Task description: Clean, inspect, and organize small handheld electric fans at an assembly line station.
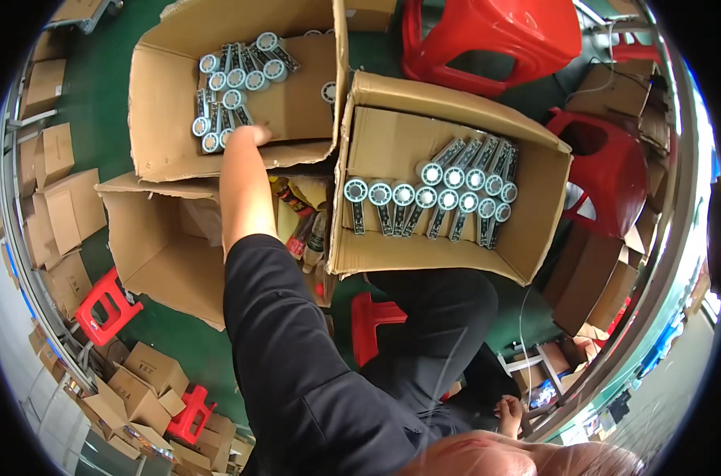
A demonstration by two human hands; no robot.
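Observation:
My left hand (248, 136) reaches into the left cardboard box (161, 111), at the near edge of a group of light-blue, round-headed pieces with dark patterned stems (235, 78). Its fingertips are mostly hidden, so whether it grips a piece does not show. Low on the right, beside my dark trousers, my right hand (510, 414) rests with its fingers curled in and nothing visible in them. A second cardboard box (456, 113) on the right holds similar pieces (425, 196) in two rows, their round heads meeting along the middle.
Under my left forearm stands another open box (158, 258), with bottles (314, 242) at its right side. Red plastic stools (495, 40) stand behind and right of the boxes. A small red stool (107, 305) and stacked cartons (142, 389) are at the left.

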